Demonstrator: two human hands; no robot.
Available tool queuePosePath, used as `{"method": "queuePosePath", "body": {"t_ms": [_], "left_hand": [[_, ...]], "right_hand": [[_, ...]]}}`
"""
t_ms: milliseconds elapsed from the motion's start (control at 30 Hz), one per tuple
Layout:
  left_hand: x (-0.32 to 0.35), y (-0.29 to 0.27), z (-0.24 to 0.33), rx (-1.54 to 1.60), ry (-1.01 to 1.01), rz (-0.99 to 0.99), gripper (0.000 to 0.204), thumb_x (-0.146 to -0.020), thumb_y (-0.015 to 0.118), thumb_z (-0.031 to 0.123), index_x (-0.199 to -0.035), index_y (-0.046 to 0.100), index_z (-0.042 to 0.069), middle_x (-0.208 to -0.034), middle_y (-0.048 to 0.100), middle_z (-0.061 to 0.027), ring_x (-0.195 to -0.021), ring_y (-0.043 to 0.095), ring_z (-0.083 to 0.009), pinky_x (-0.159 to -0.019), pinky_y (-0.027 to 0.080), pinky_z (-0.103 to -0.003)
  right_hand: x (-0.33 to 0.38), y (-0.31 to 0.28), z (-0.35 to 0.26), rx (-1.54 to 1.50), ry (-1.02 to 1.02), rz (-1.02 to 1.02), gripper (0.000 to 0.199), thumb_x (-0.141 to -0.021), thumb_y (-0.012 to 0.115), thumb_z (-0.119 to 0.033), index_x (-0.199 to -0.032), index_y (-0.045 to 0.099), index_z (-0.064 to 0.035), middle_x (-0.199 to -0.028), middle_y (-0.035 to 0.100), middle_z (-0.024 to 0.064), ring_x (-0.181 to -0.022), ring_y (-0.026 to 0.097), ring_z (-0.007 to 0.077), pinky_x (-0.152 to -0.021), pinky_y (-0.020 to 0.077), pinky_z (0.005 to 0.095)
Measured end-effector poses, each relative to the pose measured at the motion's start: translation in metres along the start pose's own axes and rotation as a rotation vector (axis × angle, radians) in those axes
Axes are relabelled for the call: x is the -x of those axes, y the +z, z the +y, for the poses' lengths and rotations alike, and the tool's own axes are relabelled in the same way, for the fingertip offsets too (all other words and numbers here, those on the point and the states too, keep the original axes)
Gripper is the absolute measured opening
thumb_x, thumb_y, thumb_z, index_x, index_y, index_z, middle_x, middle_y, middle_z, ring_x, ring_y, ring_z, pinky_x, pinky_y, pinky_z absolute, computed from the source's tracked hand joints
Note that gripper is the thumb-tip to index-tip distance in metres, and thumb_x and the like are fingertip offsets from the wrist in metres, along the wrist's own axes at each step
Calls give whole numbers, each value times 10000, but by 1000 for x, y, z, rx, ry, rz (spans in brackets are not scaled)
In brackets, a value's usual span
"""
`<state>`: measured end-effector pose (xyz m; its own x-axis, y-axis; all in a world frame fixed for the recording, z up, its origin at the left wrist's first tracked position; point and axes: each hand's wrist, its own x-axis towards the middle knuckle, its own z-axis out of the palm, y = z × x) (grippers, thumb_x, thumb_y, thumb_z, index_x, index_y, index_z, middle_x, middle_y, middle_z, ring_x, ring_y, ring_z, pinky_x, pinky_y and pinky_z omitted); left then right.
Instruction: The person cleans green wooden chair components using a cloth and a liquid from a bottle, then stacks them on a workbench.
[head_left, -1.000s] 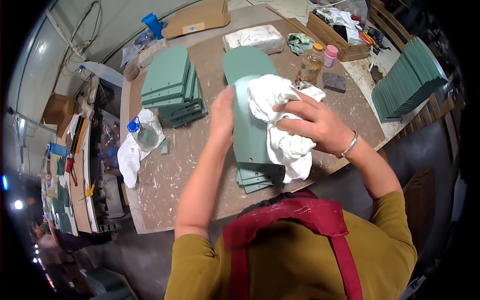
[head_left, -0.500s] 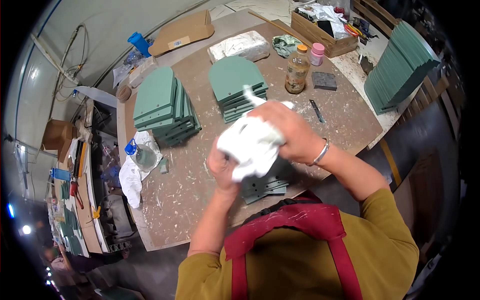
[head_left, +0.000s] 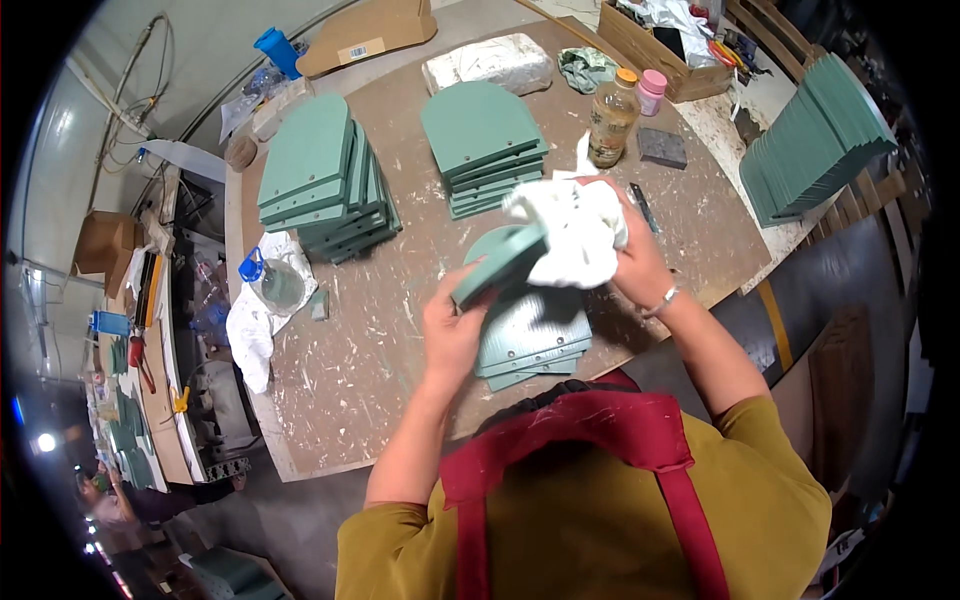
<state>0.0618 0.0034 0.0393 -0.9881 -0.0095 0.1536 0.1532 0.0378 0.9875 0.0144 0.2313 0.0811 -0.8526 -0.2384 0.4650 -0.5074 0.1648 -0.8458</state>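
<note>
Stack of green panels [head_left: 540, 345] sits at the near edge of the worktop [head_left: 330, 400]. Left hand [head_left: 455, 330], thumb and fingers closed, grips one end of a tilted green panel [head_left: 500, 262] raised above the stack; right hand [head_left: 640, 265], fingers partly hidden, clutches a bunched white cloth [head_left: 580, 235] against the panel's other end. Beyond, a slim dark tool [head_left: 643, 207] lies toward the right edge. Farther back stand a middle stack [head_left: 482, 130], a left-edge stack [head_left: 305, 170] and an orange-capped bottle [head_left: 613, 122], short of a wrapped white package [head_left: 487, 62] near the far edge.

Tilted panel [head_left: 505, 265] obstructs the lower stack [head_left: 535, 340]; tabletop [head_left: 365, 350] right of jug [head_left: 281, 290] offers passage.
</note>
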Motion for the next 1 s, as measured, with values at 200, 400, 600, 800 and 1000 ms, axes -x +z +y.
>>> {"method": "queuePosePath", "body": {"t_ms": [200,400,600,800,1000], "left_hand": [[1,17,5,376,16,60,280,-808,623,1,-1087,617,-11,-1015,663,-78,-922,634,-158,-788,519,-289],[-6,12,1,-39,237,-12,285,-824,540,-94,-1074,622,13,-1114,649,-108,-1072,585,-199,-943,430,-300],[2,2,-13,-115,333,-51,262,-868,544,-80,-1112,593,0,-1125,629,-105,-1073,566,-184,-946,430,-305],[9,-5,-3,125,107,53,337,-813,527,-147,-1081,628,30,-1124,639,-89,-1071,575,-186,-944,432,-303],[12,-25,13,430,-38,88,371,-855,600,-11,-1214,508,-3,-1150,593,-108,-1045,572,-184,-890,475,-316]], "right_hand": [[-19,23,-57,658,-442,-202,485,-696,678,-217,-1152,586,-78,-1173,537,129,-1083,521,320,-913,411,406],[6,3,26,-469,544,77,363,-940,525,-233,-1232,504,-17,-1107,587,74,-959,577,141,-827,463,302],[10,22,44,-817,633,114,471,-961,499,-328,-1308,443,-13,-1185,564,60,-1035,555,136,-878,453,280],[15,-22,66,-936,633,384,428,-965,489,-289,-1290,426,-17,-1203,574,130,-1046,600,223,-905,486,334],[40,-78,61,-1030,585,434,491,-966,478,-331,-1330,394,-13,-1292,524,137,-1154,540,251,-990,433,383]]}}
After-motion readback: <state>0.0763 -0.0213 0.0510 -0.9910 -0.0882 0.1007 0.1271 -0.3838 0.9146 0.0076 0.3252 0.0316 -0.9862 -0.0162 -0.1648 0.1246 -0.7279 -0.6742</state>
